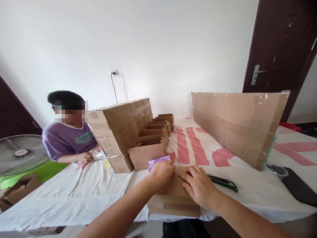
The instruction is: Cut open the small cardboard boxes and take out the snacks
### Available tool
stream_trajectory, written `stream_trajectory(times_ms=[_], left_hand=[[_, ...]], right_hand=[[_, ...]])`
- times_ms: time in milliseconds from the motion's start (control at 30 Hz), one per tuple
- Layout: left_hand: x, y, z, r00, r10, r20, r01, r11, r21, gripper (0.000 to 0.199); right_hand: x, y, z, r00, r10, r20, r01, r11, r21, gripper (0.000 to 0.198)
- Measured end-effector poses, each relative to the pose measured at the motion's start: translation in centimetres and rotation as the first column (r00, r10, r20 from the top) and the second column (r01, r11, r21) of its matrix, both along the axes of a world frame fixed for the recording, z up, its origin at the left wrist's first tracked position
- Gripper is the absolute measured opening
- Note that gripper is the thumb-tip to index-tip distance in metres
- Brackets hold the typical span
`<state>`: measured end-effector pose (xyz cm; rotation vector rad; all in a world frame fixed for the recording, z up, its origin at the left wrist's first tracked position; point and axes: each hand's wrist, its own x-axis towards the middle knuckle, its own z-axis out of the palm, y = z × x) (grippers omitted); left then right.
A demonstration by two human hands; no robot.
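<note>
My left hand is closed around a small purple packet at the far edge of a flat brown cardboard box that lies at the table's near edge. On the lid of the same box rests my right hand, fingers spread and pressing down. Just beyond the packet stands an open small carton, the first of a row of several open cartons running away from me.
A green box cutter lies right of my right hand. Stacked sealed cartons stand left of the row, a long cardboard wall right. A plastic cup and black phone lie far right. A person in a purple shirt sits left; a fan stands nearer.
</note>
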<state>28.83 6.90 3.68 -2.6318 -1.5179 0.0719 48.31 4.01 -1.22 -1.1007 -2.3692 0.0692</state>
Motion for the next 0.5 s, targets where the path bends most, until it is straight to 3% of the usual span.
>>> stream_trajectory(times_ms=[233,500], left_hand=[[0.4,1.6,0.1,0.988,-0.112,-0.106,0.111,0.994,-0.014,0.018],[-0.4,2.1,1.4,0.993,-0.119,-0.003,0.118,0.985,-0.128,0.012]], right_hand=[[0.1,-0.1,-0.1,1.0,0.002,0.009,-0.002,1.0,-0.001,0.027],[0.1,-0.3,-0.2,1.0,0.017,-0.01,-0.017,1.0,0.01,0.027]])
